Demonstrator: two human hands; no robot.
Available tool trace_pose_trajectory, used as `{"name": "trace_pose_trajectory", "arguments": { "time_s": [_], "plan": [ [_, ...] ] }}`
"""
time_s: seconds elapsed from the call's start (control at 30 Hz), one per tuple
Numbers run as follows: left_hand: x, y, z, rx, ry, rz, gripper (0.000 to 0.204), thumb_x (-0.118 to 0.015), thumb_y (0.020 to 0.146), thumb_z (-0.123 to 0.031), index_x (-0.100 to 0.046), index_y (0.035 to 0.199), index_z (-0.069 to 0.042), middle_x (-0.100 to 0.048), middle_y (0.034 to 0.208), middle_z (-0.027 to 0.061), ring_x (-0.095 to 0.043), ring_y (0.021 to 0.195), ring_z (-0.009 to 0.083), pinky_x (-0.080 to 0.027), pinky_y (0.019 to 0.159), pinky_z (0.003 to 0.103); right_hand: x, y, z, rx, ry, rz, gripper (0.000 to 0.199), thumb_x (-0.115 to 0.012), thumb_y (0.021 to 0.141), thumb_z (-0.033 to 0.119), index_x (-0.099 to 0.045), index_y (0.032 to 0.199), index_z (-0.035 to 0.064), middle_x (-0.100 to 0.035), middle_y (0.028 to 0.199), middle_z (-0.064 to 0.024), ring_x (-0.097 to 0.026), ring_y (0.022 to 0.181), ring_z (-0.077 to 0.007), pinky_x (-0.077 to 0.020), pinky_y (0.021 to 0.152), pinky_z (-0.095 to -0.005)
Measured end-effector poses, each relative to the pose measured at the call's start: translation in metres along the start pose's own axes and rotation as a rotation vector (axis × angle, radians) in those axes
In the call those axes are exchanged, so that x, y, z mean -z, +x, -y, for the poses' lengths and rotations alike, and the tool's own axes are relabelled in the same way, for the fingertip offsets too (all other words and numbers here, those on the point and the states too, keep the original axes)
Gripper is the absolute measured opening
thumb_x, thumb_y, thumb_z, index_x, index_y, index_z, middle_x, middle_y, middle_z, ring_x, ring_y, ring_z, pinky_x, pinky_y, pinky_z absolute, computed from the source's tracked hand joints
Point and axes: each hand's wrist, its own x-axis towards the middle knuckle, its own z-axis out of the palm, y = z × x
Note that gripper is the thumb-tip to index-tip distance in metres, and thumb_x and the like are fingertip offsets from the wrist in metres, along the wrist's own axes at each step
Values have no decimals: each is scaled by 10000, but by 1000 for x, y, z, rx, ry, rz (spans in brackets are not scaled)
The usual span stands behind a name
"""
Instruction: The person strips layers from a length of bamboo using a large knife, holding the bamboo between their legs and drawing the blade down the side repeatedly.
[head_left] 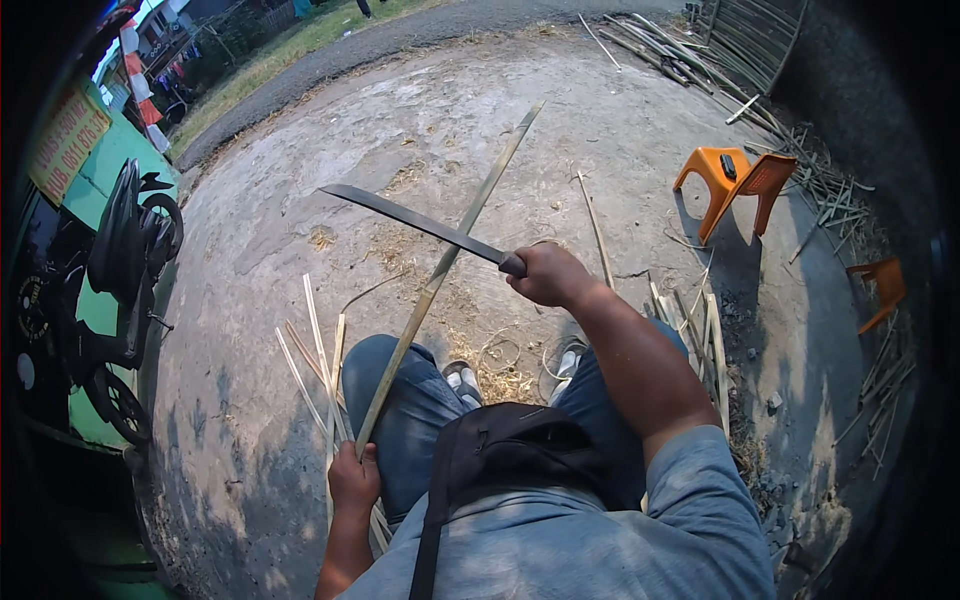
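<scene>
My right hand (551,275) is closed round the dark handle of a machete (420,219), whose long blade points to the far left. A long bamboo strip (405,338) slants up from my left hand (354,478), which grips its near end beside my left thigh. Blade and strip cross in front of my knees; whether they touch, I cannot tell. More pale bamboo strips (312,318) lie to the left of my left leg, and others (717,350) to the right of my right leg.
An orange plastic chair (722,178) with a small dark object on its seat stands at the right. Behind it lie piles of bamboo (675,55). A motorcycle (120,270) is parked at the left by a green wall. Shavings (507,385) litter the concrete between my feet.
</scene>
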Motion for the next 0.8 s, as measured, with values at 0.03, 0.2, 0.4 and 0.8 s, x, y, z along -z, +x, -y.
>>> {"name": "trace_pose_trajectory", "arguments": {
  "time_s": [0.03, 0.2, 0.4, 0.8],
  "plan": [
    [0, 0, 1, -2, 1, 1, 646, -490, 1065, -625, -575, 899, -7, -627, 780, 279, -629, 781, 551, -473, 670, 584, 1, -3, 7, 27, -14, 25, 232, -713, 904, 314, -779, 1065, 160, -774, 1002, -155, -744, 967, -371, -586, 867, -488],
    [1, 3, 2, -12, -6, 68, 612, -499, 1072, -592, -582, 921, -5, -640, 783, 286, -637, 790, 559, -487, 679, 604, -13, -13, 34, 254, -235, 129, 155, -725, 847, 278, -755, 945, 162, -755, 904, -121, -745, 897, -361, -593, 792, -494],
    [-5, 4, 7, -6, -25, 33, 650, -487, 1074, -614, -561, 877, 1, -617, 742, 275, -635, 755, 537, -470, 651, 568, -16, -5, 39, 314, -273, 103, 151, -737, 790, 246, -757, 918, 170, -757, 898, -107, -746, 890, -347, -594, 780, -487],
    [20, 5, 1, -14, -35, 99, 569, -546, 1071, -542, -583, 881, -7, -622, 751, 266, -626, 776, 546, -474, 666, 585, 5, 0, 3, 113, -108, -146, 150, -689, 887, 274, -759, 947, 157, -760, 902, -146, -742, 867, -372, -588, 778, -508]
  ]
}}
